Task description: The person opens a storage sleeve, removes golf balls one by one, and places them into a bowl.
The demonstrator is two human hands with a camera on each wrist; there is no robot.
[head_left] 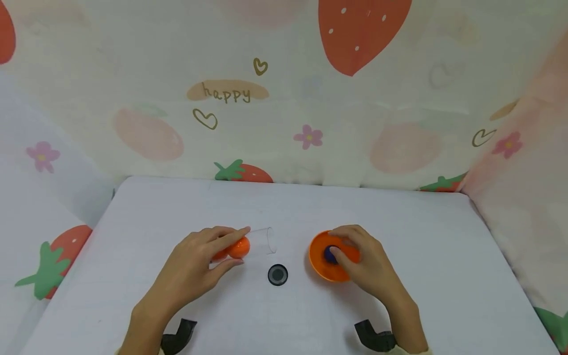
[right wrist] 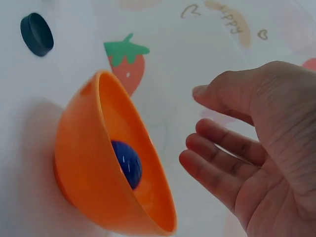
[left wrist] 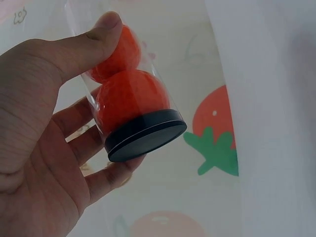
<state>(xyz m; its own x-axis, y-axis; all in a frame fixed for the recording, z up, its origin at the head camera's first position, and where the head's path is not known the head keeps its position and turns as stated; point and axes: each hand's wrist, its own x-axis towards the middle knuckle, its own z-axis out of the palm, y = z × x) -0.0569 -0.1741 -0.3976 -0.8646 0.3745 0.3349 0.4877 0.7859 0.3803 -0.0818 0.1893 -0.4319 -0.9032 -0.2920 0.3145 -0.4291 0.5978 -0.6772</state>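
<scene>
My left hand (head_left: 191, 266) grips a clear plastic tube (head_left: 261, 241), tipped on its side above the table. Two orange balls (left wrist: 132, 96) sit one against the other inside it, at the end closed by a black cap (left wrist: 148, 137). The tube's other end points right and has no cap on it. My right hand (head_left: 366, 256) hovers over an orange bowl (head_left: 316, 266) with its fingers loosely bent and nothing between them. A dark blue ball (right wrist: 129, 165) lies in the bowl, just apart from the fingertips.
Between the hands, a loose round black cap (head_left: 277, 274) lies on the white table (head_left: 284, 320). Behind the table hangs a cloth backdrop (head_left: 284, 118) printed with strawberries, hearts and flowers. Black curved wrist mounts (head_left: 374, 337) show near both wrists.
</scene>
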